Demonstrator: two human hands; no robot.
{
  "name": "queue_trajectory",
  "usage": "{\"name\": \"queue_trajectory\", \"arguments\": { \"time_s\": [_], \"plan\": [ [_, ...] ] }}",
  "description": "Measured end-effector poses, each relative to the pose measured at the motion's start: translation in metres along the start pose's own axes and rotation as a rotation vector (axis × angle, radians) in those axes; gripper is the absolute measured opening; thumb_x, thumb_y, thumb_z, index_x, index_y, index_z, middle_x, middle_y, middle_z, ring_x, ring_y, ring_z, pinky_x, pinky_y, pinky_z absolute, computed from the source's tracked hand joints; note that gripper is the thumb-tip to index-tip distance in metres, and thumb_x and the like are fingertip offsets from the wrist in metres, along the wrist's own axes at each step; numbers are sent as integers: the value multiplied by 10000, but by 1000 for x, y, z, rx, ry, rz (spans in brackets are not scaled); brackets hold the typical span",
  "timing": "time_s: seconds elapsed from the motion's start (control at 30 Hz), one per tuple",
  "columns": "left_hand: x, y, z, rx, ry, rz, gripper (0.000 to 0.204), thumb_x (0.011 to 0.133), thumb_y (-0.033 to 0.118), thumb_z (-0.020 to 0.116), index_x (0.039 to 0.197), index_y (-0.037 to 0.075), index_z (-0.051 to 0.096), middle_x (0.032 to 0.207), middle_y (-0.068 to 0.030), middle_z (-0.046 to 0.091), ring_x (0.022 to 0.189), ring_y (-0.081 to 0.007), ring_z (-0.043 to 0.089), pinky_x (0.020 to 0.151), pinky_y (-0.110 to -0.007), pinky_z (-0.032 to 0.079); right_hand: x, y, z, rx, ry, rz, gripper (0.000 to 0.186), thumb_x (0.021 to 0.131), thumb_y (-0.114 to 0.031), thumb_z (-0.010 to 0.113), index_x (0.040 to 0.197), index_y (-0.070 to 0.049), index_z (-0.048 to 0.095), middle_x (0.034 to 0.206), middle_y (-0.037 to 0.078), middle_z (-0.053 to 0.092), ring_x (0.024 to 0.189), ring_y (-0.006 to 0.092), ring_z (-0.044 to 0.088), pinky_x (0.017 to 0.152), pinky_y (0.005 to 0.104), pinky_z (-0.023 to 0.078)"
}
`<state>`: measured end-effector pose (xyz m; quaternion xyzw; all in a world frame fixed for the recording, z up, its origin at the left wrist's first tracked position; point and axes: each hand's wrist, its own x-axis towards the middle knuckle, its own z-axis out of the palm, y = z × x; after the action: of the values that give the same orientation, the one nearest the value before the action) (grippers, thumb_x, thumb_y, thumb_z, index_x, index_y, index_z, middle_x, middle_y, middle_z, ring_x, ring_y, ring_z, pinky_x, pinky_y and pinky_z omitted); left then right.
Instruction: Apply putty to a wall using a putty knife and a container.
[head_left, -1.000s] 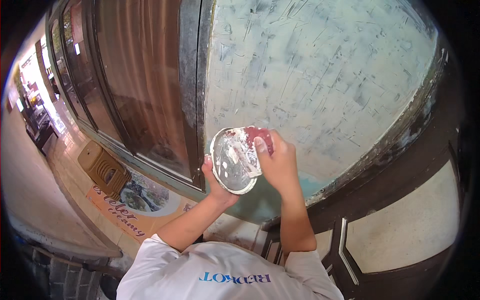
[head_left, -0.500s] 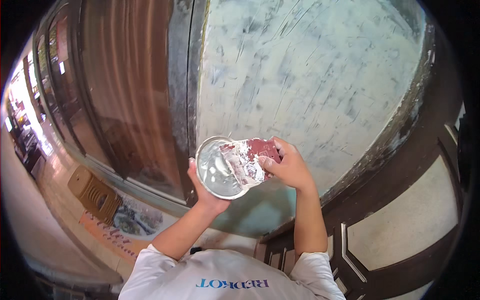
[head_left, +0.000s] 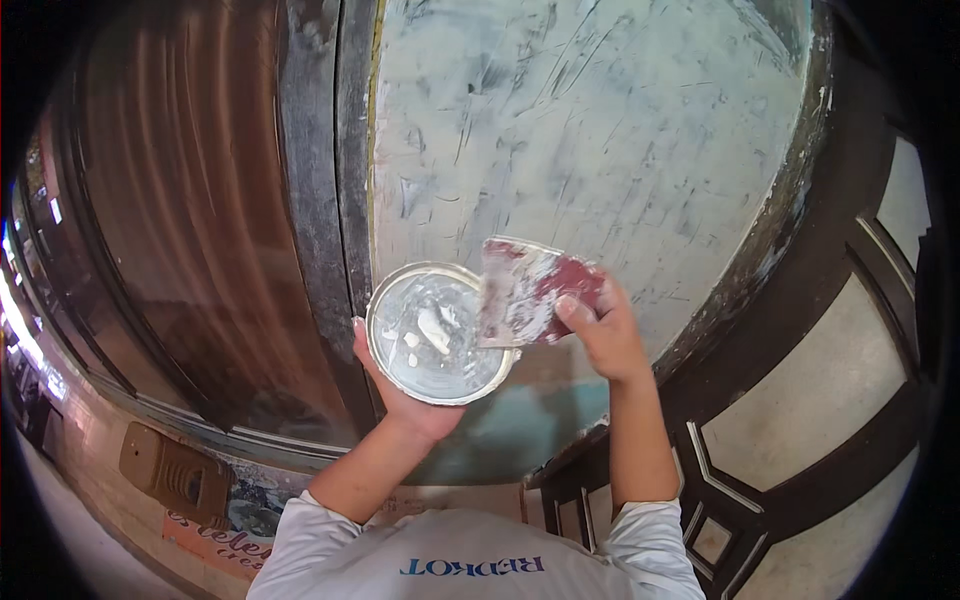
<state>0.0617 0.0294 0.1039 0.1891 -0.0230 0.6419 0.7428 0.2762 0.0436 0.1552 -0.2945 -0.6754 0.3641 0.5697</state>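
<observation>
The white-smeared scraper (head_left: 530, 295) is red, perhaps maroon.

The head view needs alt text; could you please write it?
The right hand holds a smeared dark-red scraper at the edge of a round lid dabbed with white paste, held in the left hand; behind stands a patchily coated wall between a curtained window and a door.

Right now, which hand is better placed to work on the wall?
Probably the right hand: it grips the red spreader, whose blade is smeared whitish. The left hand looks occupied, supporting the round dish with pale paste in it, and holds no spreader for the wall.
</observation>
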Motion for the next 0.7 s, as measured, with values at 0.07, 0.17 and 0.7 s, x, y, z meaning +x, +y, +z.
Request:
{"name": "queue_trajectory", "arguments": {
  "time_s": [0.07,0.17,0.7],
  "plan": [
    [6,7,-4,-7,-38,-20,797,876,761,347,1438,204,449,1454,-36,467,1316,-295,451,1108,-506,344,9,5,1,163,54,27,358,959,-109,612,1284,-7,500,1161,46,635,1017,116,601,885,301,498],
    [9,12,-6,4,-106,-50,819,875,779,307,1446,206,437,1456,-38,467,1319,-295,448,1106,-510,344,12,16,9,190,82,18,371,958,-113,616,1295,-8,503,1161,47,638,1043,113,592,909,297,484],
    [34,-31,-3,-15,-26,-81,880,834,809,330,1446,187,434,1439,-58,478,1298,-310,472,1096,-514,368,122,-98,-86,-1620,330,-1367,298,807,-165,665,1093,-161,749,1139,23,700,1068,263,630,919,384,490]
  ]
}}
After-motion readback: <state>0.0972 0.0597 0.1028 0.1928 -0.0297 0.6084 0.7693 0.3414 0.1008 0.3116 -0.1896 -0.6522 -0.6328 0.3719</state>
